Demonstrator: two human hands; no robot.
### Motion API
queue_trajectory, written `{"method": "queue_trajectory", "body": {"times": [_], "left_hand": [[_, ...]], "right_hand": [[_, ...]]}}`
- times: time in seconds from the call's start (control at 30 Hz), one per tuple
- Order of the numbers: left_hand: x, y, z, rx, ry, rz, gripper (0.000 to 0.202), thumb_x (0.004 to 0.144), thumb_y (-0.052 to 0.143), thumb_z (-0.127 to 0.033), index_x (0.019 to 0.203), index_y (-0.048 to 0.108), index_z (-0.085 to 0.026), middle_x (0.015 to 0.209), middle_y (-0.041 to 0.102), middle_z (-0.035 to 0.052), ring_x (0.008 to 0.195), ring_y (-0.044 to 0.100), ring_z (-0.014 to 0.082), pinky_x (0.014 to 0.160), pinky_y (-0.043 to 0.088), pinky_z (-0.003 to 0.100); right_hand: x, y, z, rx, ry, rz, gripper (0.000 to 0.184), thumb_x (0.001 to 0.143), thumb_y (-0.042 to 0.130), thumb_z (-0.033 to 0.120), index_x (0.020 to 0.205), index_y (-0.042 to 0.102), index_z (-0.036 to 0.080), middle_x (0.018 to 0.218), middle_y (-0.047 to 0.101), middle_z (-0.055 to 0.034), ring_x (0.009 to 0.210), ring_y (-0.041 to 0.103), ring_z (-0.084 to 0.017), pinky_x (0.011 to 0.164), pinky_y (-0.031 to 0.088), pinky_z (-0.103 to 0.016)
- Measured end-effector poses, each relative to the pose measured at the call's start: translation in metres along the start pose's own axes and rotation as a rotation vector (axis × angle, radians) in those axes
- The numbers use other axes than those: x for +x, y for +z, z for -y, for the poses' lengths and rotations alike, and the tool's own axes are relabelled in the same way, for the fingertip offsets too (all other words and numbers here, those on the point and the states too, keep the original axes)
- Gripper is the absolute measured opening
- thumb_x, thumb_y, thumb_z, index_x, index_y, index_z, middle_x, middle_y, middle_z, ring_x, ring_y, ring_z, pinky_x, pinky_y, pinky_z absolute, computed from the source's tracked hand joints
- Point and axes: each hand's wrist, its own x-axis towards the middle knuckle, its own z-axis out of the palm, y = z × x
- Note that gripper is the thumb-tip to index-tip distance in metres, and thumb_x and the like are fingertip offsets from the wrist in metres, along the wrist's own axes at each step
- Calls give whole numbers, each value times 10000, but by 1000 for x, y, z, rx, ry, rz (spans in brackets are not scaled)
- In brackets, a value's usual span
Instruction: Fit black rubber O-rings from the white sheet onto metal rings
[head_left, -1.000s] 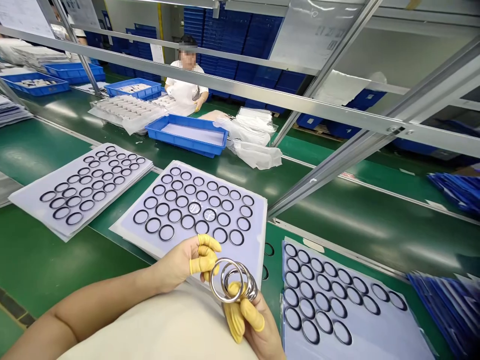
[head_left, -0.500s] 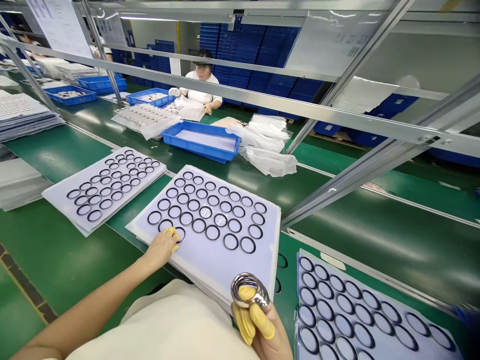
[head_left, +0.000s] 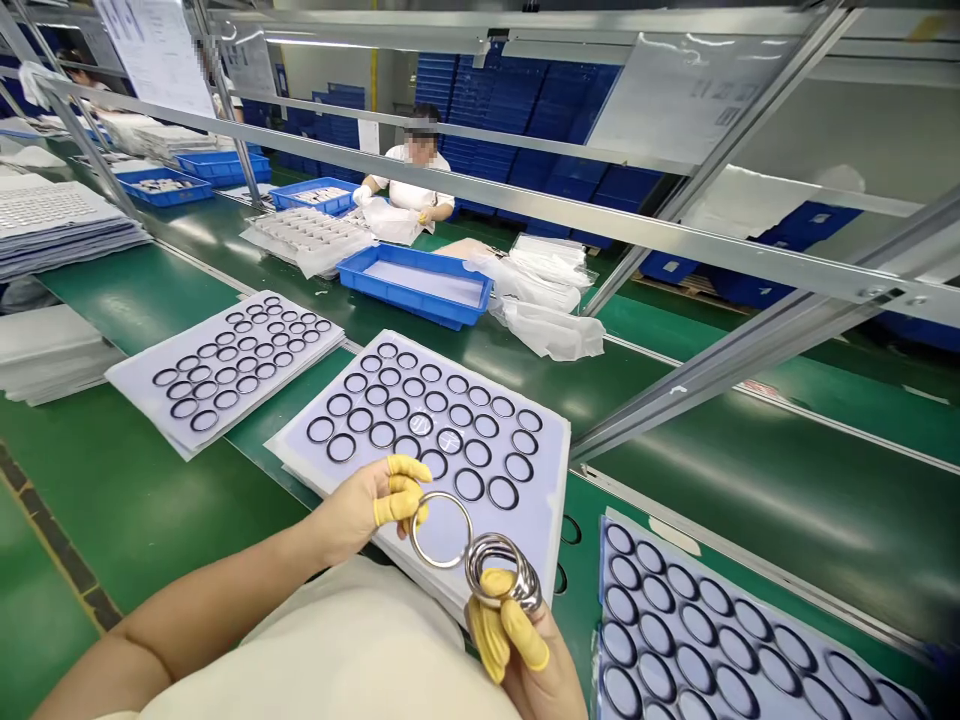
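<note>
My left hand [head_left: 375, 497], with yellow finger cots, pinches a single shiny metal ring [head_left: 441, 530] and holds it above the near edge of the middle sheet [head_left: 544, 480]. That white sheet carries rows of black rings. My right hand [head_left: 525, 650], also in yellow cots, grips a stack of metal rings [head_left: 504, 570] low in the view, just right of the single ring. The single ring touches or nearly touches the stack.
Another ring sheet [head_left: 225, 365] lies to the left and a third [head_left: 720, 640] at lower right, all on the green belt [head_left: 750, 480]. A slanted metal frame bar [head_left: 750, 345] crosses above. A blue tray [head_left: 416, 282], plastic bags [head_left: 547, 320] and a seated person [head_left: 412, 180] are beyond.
My left hand came back from the sheet's front-left rings toward my right hand and now pinches one metal ring beside the stack. The view shifted slightly.
</note>
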Motion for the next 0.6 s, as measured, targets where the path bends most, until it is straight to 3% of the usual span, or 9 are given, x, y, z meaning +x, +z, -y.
{"method": "queue_trajectory", "body": {"times": [0.2, 0.3, 0.47, 0.6], "left_hand": [[1, 21, 1, -123, -87, 162, 442, 674, 808, -398, 955, 574, -151, 641, 612, -9, 531, 529, 83, 480, 349, 185], [2, 24, 1, -124, -110, 185, 461, 657, 817, -408, 952, 575, -148, 618, 594, -24, 506, 518, 75, 472, 339, 184], [1, 30, 0, -123, -138, 194, 491, 644, 824, -410, 960, 553, -149, 602, 577, -41, 490, 506, 68, 465, 336, 183], [0, 32, 1, -129, -168, 199, 452, 682, 803, -383, 967, 538, -154, 586, 567, -47, 474, 495, 70, 456, 334, 188]], "right_hand": [[-6, 2, 4, -52, 64, 31, 326, 655, 803, 487, 801, 693, 217, 518, 591, 11, 462, 453, -129, 510, 366, -271], [-9, 5, 5, -40, 41, 9, 363, 607, 832, 480, 827, 712, 218, 583, 620, 0, 476, 471, -131, 501, 365, -262], [-8, 6, 6, -111, 13, 94, 382, 642, 773, 558, 773, 705, 206, 406, 532, 22, 376, 407, -122, 465, 332, -264], [-8, 3, 4, -139, 12, 137, 394, 649, 744, 591, 761, 691, 217, 388, 499, 32, 358, 394, -128, 463, 341, -281]]}}
